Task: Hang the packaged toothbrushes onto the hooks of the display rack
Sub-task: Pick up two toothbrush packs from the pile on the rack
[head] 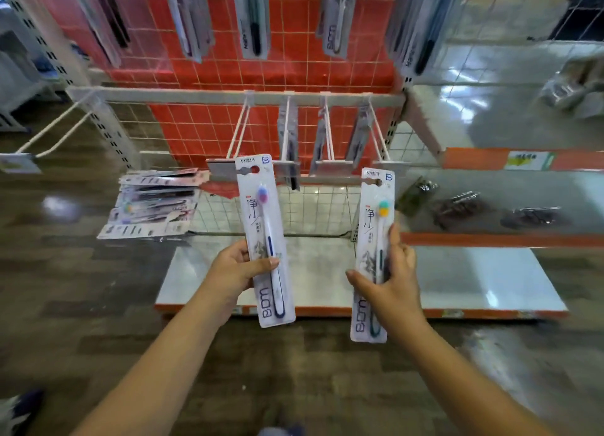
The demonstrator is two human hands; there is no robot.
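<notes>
My left hand (233,270) grips a packaged toothbrush with a blue handle and purple head (261,203), held upright, its hang hole level with the tip of the leftmost hook (240,132). In my right hand (394,283) is a second packaged toothbrush with a green and yellow head (376,207), also upright, its hole just below the tip of the rightmost hook (379,135). Both hooks stick out from the grey bar of the display rack (179,93). The two middle hooks (287,132) carry hung packs.
A pile of several more toothbrush packs (153,203) lies at the left on a wire ledge. More packs (251,17) hang on the upper row. A white shelf (474,282) sits low in front, and dark packaged items (457,207) lie on the shelf to the right.
</notes>
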